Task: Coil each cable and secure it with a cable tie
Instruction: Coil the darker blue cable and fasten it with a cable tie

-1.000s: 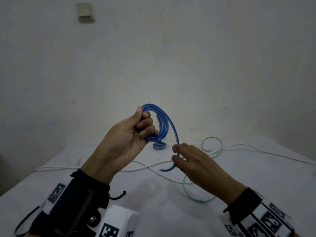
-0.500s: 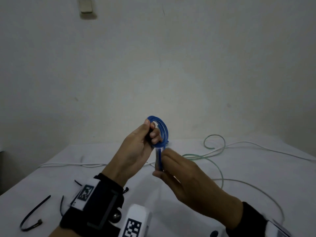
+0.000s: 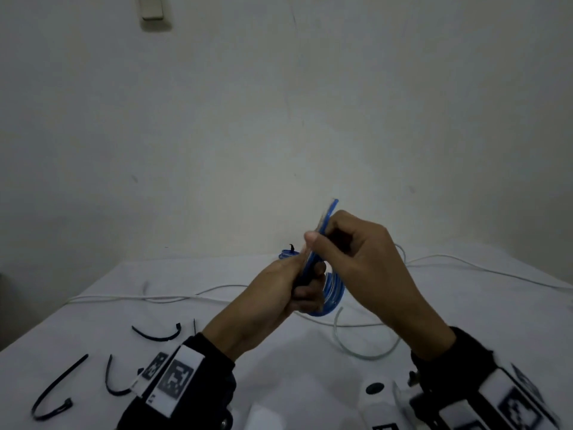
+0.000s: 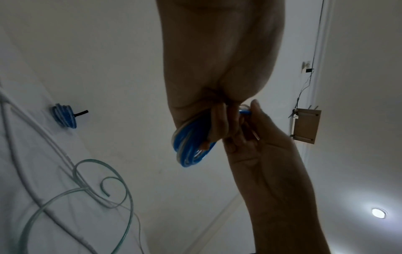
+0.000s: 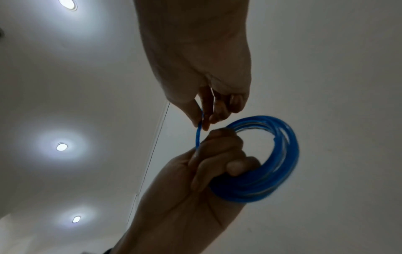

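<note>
Blue cable [image 5: 272,159], wound into a coil of several turns, gripped in the left hand [image 3: 279,293] with fingers curled through the loop, raised above the table [image 3: 279,377]. Free end [image 5: 199,135] pinched between thumb and fingertips of the right hand [image 3: 356,259], just above the left. Tip poking up past the right knuckles in the head view; blurred there, so no connector to make out. Most of the coil hidden behind both hands from the head camera, only its lower arc showing below the left fingers.

Beyond the hands, a second blue coil [image 4: 64,116] already bound, a black tie tail sticking out; mostly covered by the left thumb in the head view. White cable [image 3: 155,297] and pale green cable [image 4: 87,192] loose on the table, beyond and below the right hand, partly hidden by the wrists. Black cable ties [image 3: 156,335] near the left wrist, one cut off by the wrist band.
</note>
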